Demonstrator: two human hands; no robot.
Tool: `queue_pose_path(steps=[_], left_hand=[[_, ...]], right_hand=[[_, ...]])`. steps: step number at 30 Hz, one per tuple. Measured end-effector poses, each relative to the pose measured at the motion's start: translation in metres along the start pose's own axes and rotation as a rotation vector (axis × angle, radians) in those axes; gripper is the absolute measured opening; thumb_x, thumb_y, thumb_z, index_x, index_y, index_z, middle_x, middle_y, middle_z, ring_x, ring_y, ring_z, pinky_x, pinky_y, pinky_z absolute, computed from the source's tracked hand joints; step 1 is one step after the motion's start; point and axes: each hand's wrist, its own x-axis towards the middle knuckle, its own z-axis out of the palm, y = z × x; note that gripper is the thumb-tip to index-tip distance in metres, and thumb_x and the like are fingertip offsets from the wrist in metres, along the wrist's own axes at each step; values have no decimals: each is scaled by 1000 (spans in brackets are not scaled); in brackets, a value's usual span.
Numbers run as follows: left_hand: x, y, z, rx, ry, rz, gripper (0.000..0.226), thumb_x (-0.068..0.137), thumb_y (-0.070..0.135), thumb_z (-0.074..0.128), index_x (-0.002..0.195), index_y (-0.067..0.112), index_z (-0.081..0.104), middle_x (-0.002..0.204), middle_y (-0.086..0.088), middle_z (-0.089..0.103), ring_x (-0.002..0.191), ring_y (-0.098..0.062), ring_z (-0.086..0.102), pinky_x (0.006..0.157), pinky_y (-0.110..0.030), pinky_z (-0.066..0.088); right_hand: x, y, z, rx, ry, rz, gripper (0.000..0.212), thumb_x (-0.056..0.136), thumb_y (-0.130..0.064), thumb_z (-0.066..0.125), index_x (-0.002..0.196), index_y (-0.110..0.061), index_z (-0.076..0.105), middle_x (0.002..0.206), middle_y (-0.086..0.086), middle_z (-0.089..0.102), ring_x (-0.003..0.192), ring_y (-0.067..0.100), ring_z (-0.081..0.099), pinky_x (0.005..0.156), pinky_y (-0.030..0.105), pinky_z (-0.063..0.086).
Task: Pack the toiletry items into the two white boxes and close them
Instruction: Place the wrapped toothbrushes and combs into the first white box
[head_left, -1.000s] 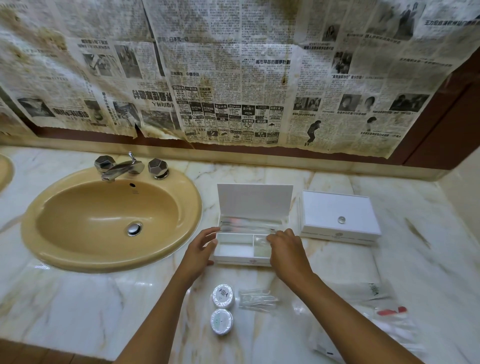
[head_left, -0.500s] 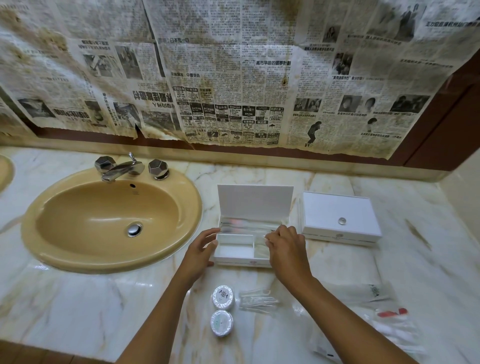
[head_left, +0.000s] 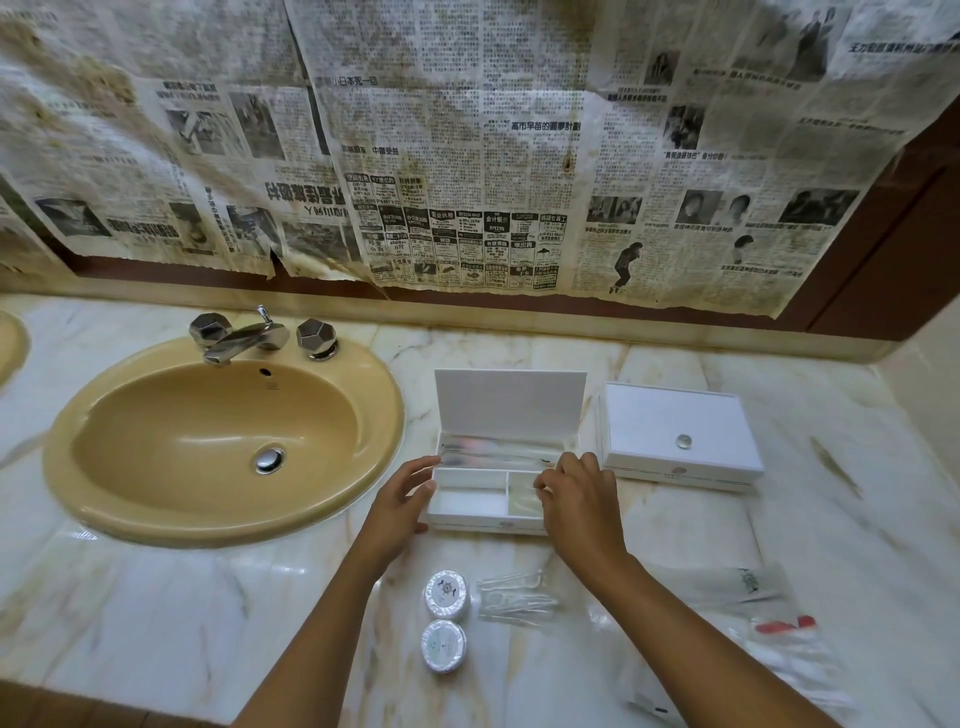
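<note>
Head view: the left hand (head_left: 402, 506) rests with relaxed fingers on the open box (head_left: 498, 467) at its left wall, probably to steady it, while the right hand (head_left: 576, 499) pinches a clear packet (head_left: 522, 501) over its right compartment; the closed box (head_left: 675, 436) waits at right, two round soaps (head_left: 445, 618) lie near.

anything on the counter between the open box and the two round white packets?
Head view: nothing. Between the open box and the round packets there is only bare marble counter. The left forearm passes just beside that gap; the clear packet sits to its right.
</note>
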Motion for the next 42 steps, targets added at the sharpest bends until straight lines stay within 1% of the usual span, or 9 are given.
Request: queue_pose_path(steps=[3, 7, 13, 18, 21, 27, 35, 39, 42], left_hand=[[0, 0, 0, -3, -2, 0, 26, 99, 20, 51, 118, 35, 59, 123, 22, 56, 115, 10, 48, 77, -36, 56], [0, 0, 0, -8, -5, -4, 25, 99, 20, 51, 118, 35, 59, 124, 22, 56, 116, 10, 47, 78, -36, 56], [-1, 0, -1, 3, -10, 2, 26, 100, 21, 50, 120, 34, 58, 124, 22, 55, 115, 9, 47, 77, -34, 56], [0, 0, 0, 3, -9, 9, 26, 100, 21, 50, 121, 34, 58, 125, 19, 56, 116, 10, 47, 77, -34, 56], [0, -2, 0, 2, -4, 15, 26, 99, 21, 51, 120, 35, 58, 126, 15, 56, 117, 8, 47, 78, -34, 56], [0, -2, -1, 18, -5, 27, 26, 100, 22, 50, 120, 36, 58, 129, 13, 55, 119, 4, 48, 78, -33, 57], [0, -2, 0, 5, -4, 20, 25, 99, 22, 51, 118, 37, 59, 127, 16, 56, 118, 5, 48, 80, -37, 57], [0, -1, 0, 3, -5, 17, 26, 99, 22, 51, 120, 36, 58, 126, 18, 55, 118, 6, 48, 80, -36, 57], [-1, -1, 0, 4, -5, 15, 26, 99, 22, 51, 120, 36, 58, 126, 19, 55, 117, 7, 47, 80, -36, 56]], right_hand=[[0, 1, 0, -45, -57, 21, 21, 65, -4, 82, 69, -22, 72, 70, -6, 63, 71, 21, 55, 62, 29, 30], [1, 1, 2, -132, -184, 13, 22, 92, -9, 51, 92, -21, 70, 97, -4, 63, 99, 19, 47, 75, 30, 23], [-2, -1, 0, -83, -198, 14, 25, 96, -16, 43, 95, -22, 66, 100, -4, 62, 102, 19, 46, 78, 32, 25], [-8, -9, -4, 243, -79, -77, 20, 92, -14, 54, 104, -15, 70, 101, 0, 64, 99, 21, 55, 85, 30, 39], [-14, -19, -11, 364, -201, -136, 22, 94, -17, 54, 111, -17, 68, 103, -2, 64, 97, 14, 58, 82, 22, 42], [-25, -25, -8, 177, -590, -197, 28, 94, -23, 53, 120, -21, 63, 122, -1, 61, 112, 19, 56, 89, 30, 43], [-32, -19, 1, -1, -722, -228, 44, 84, -22, 64, 128, -18, 58, 130, 6, 53, 120, 25, 48, 91, 34, 42], [-31, -18, 0, -59, -720, -254, 10, 76, -21, 67, 82, -16, 59, 100, 8, 51, 98, 27, 50, 67, 29, 34], [-32, -12, 13, -36, -696, -216, 34, 75, -14, 64, 57, -15, 35, 84, 10, 47, 79, 25, 42, 53, 30, 27]])
